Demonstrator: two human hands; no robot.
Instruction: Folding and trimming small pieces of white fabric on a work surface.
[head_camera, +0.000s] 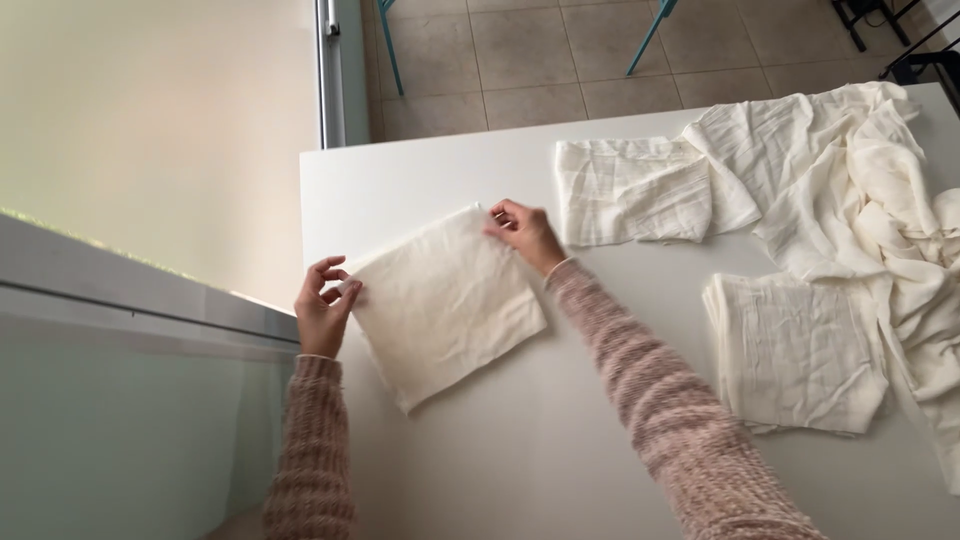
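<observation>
View from above, looking down at a white tabletop (560, 440). 2 arms in pink and white knitted sleeves (655, 400) reach forward from the bottom edge. Between the hands lies a folded cream cloth (445, 305), a flat square turned at an angle, near the tabletop's left edge. The left hand (322, 308) is at the cloth's left corner, wrist straight, fingers (330, 268) curled and pinching that corner. The right hand (527, 233) is at the cloth's top corner, arm stretched diagonally across the tabletop, fingers bent and pinching the edge there. To the right lie 2 more folded cloths, 1 farther away (630, 190) and 1 nearer (795, 350), both beside a loose heap of cream fabric (880, 190) at the right edge. Beyond the tabletop is a tiled floor (520, 60) with blue chair legs (390, 45).
</observation>
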